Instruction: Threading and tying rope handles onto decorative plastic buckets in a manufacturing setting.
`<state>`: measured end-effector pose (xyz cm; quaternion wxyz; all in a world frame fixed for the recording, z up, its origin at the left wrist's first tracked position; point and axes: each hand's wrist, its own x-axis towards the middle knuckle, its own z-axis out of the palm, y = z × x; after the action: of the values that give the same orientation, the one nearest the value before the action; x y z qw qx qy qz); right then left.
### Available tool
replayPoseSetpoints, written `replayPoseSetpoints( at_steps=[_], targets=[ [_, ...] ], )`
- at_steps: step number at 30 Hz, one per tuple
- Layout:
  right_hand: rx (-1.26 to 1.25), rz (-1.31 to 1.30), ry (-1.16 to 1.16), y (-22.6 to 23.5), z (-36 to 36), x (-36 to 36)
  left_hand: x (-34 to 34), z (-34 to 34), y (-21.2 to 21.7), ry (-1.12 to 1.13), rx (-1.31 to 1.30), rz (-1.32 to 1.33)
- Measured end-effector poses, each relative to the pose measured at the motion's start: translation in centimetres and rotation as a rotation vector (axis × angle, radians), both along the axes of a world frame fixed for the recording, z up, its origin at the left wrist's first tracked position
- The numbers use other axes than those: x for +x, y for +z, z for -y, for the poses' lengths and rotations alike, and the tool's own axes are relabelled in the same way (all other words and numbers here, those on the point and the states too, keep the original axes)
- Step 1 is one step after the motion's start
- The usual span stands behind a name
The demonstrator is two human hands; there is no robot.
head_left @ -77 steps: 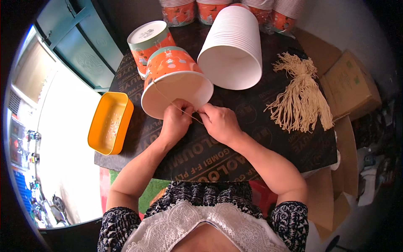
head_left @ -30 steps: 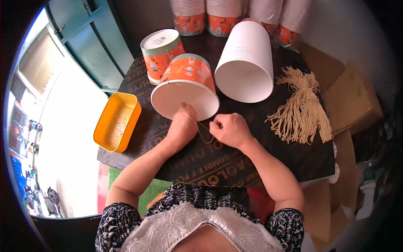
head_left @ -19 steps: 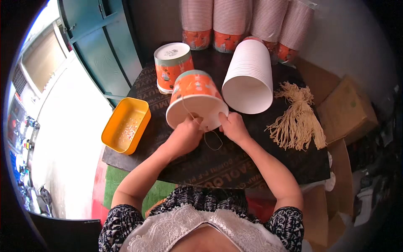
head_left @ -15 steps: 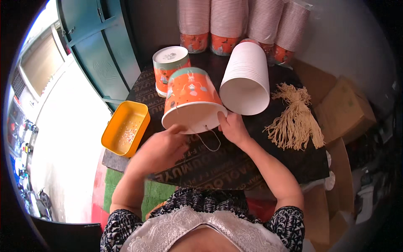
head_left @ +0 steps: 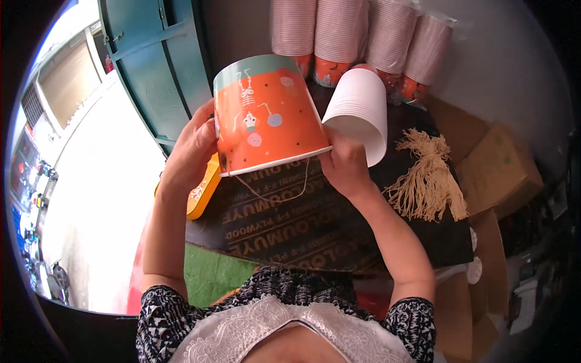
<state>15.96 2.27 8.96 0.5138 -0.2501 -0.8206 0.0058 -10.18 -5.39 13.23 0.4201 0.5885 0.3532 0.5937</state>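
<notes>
An orange paper bucket (head_left: 266, 115) with a green band and skeleton prints is held upside down above the table, tilted slightly. My left hand (head_left: 195, 145) is wrapped round its left side. At the right end of the white rim, my right hand (head_left: 348, 166) grips the edge with its fingers closed. A thin cord (head_left: 284, 198) hangs in a loop below the rim, from the left side toward the right. The bucket's inside is hidden. Just beyond my right hand, a nested stack of white paper buckets (head_left: 360, 100) lies on its side.
A bundle of beige cords (head_left: 426, 181) lies on the dark plywood table (head_left: 290, 242) at the right. My left arm partly covers a yellow tray (head_left: 209, 193). Plastic-wrapped bucket stacks (head_left: 342, 30) stand at the back; cardboard boxes (head_left: 505, 163) are on the right.
The bucket has been raised and turned, so its printed side faces me instead of its open mouth. My left hand has moved from the cord at the rim to the bucket's left side.
</notes>
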Motion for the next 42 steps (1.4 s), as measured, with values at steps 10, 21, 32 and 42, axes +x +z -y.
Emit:
replayPoseSetpoints(
  at_steps=[10, 21, 32, 42],
  targets=[
    [-0.088, -0.221, 0.108, 0.4, 0.1, -0.3, 3.0, 2.4, 0.8, 0.142, 0.104, 0.158],
    [-0.448, -0.320, 0.074, -0.7, -0.3, -1.5, 4.4, 2.4, 0.9, -0.001, -0.002, 0.367],
    [-0.486, -0.159, 0.008, -1.4, -0.1, -2.0, 4.1, 1.6, 0.1, 0.015, -0.069, 0.412],
    [-0.352, -0.120, -0.034, -2.3, 0.3, -1.6, 3.1, 1.3, 0.2, -0.030, -0.174, 0.551]
  ],
)
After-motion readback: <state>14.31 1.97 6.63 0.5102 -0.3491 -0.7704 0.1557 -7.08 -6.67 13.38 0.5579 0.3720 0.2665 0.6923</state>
